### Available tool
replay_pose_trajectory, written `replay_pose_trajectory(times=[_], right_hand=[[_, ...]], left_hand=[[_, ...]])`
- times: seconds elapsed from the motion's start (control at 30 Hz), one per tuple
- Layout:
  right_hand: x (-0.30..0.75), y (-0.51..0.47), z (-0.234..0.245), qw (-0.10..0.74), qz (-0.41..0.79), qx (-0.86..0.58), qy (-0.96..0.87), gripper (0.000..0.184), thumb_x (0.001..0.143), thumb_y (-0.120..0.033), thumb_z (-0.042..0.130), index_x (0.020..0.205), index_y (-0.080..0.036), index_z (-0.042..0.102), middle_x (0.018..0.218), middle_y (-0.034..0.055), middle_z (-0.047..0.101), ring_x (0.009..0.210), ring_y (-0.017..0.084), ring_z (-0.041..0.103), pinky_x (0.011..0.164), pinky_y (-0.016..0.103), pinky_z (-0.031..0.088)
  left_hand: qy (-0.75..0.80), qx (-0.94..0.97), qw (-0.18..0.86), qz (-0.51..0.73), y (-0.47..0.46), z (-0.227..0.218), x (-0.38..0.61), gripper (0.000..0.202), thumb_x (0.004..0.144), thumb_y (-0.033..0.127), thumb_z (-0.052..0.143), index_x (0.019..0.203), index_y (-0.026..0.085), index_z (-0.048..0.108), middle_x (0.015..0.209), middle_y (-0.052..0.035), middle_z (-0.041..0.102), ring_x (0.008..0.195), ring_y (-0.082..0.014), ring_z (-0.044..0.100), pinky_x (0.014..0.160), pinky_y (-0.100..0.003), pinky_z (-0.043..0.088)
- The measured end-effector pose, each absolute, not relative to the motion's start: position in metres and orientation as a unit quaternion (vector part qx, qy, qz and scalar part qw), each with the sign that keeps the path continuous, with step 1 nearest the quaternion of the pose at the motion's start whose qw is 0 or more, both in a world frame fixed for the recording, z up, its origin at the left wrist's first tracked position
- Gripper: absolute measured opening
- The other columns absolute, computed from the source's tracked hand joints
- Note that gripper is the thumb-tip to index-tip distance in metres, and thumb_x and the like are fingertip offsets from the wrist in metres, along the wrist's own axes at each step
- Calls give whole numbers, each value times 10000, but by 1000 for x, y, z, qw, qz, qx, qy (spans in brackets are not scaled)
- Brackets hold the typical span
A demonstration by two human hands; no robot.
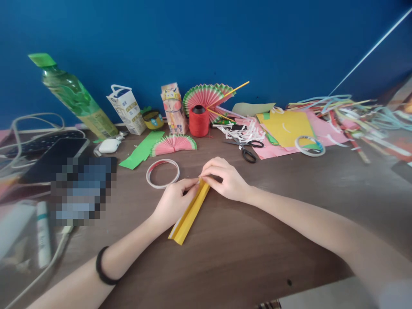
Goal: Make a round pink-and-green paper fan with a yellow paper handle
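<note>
A folded strip of yellow paper (pixel 189 216) lies slantwise on the brown table, with a pale strip along its left edge. My left hand (pixel 174 201) pinches its upper left side between thumb and fingers. At the same far end my right hand (pixel 227 180) has thumb and fingertips closed on the paper. The fingertips of both hands nearly meet there, so the very end is partly hidden. Just beyond my left hand lies a roll of double-sided tape (pixel 149 175). Black-handled scissors (pixel 249 155) rest beyond my right hand.
Along the blue wall stand a green bottle (pixel 77 98), two drink cartons, a red thread spool (pixel 198 122) and pink-green paper fans (pixel 174 145). Coloured paper sheets (pixel 286 128), another tape roll (pixel 298 148) and many strips fill the right back. Phones, cables and a marker (pixel 43 234) lie left.
</note>
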State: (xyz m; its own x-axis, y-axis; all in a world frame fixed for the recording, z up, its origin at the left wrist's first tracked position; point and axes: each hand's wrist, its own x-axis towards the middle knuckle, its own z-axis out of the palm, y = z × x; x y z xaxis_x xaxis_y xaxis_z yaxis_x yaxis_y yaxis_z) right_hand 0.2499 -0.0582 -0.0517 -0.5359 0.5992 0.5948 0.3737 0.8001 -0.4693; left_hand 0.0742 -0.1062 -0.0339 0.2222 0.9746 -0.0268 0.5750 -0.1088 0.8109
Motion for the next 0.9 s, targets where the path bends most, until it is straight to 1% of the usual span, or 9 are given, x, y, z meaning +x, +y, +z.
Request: replay_pose_trajectory(times=[0.23, 0.4, 0.53, 0.6, 0.67, 0.73, 0.83, 0.9], right_hand=[[252, -54, -50, 421, 129, -302, -845, 109, 850, -162, 518, 789, -187, 605, 832, 46, 627, 805, 167, 567, 758, 334, 441], [272, -25, -45, 490, 132, -375, -776, 124, 824, -162, 525, 744, -196, 612, 802, 33, 618, 817, 167, 574, 786, 329, 446], [309, 14, -48, 521, 64, -498, -690, 125, 787, -204, 523, 677, -202, 582, 759, 32, 613, 795, 188, 556, 791, 353, 428], [328, 31, -54, 533, 53, -553, -638, 122, 776, -220, 506, 677, -200, 574, 762, 41, 614, 810, 201, 551, 798, 363, 421], [344, 43, -60, 530, 48, -603, -594, 147, 780, -233, 472, 673, -197, 565, 740, 46, 599, 782, 206, 546, 803, 381, 414], [353, 49, -65, 527, 41, -635, -564, 156, 786, -250, 457, 681, -193, 557, 778, 63, 603, 788, 212, 544, 818, 398, 407], [357, 49, -68, 522, 38, -650, -551, 75, 732, -204, 488, 731, -187, 561, 853, 76, 615, 784, 207, 540, 821, 397, 411], [356, 47, -68, 517, 41, -646, -561, 137, 712, -156, 459, 774, -183, 578, 885, 78, 627, 785, 201, 542, 823, 389, 414]], left_hand=[[574, 684, 365, 264, -106, -33, 72, 344, 848, 325, 445, 1090, 225, 667, 1052, 8, 702, 926, -205, 639, 846, -266, 470], [584, 683, 353, 261, -105, -34, 71, 352, 855, 364, 440, 1065, 206, 674, 1042, -5, 702, 922, -209, 633, 835, -266, 468], [581, 684, 351, 266, -105, -36, 71, 346, 852, 396, 448, 1015, 199, 682, 966, -3, 710, 871, -199, 625, 789, -256, 466], [579, 682, 353, 273, -105, -36, 70, 333, 851, 398, 450, 989, 204, 683, 931, 5, 707, 844, -187, 616, 763, -248, 458], [580, 679, 354, 278, -105, -36, 70, 318, 848, 401, 451, 942, 207, 685, 889, 14, 700, 808, -174, 602, 726, -238, 447], [588, 673, 352, 279, -105, -36, 69, 326, 845, 420, 446, 878, 200, 684, 832, 20, 683, 755, -160, 577, 665, -230, 427], [604, 662, 348, 274, -106, -36, 69, 361, 838, 452, 437, 804, 179, 671, 740, 19, 637, 678, -143, 521, 583, -229, 378], [610, 657, 352, 269, -105, -36, 69, 371, 834, 460, 437, 772, 171, 661, 689, 22, 598, 643, -132, 482, 563, -231, 350]])
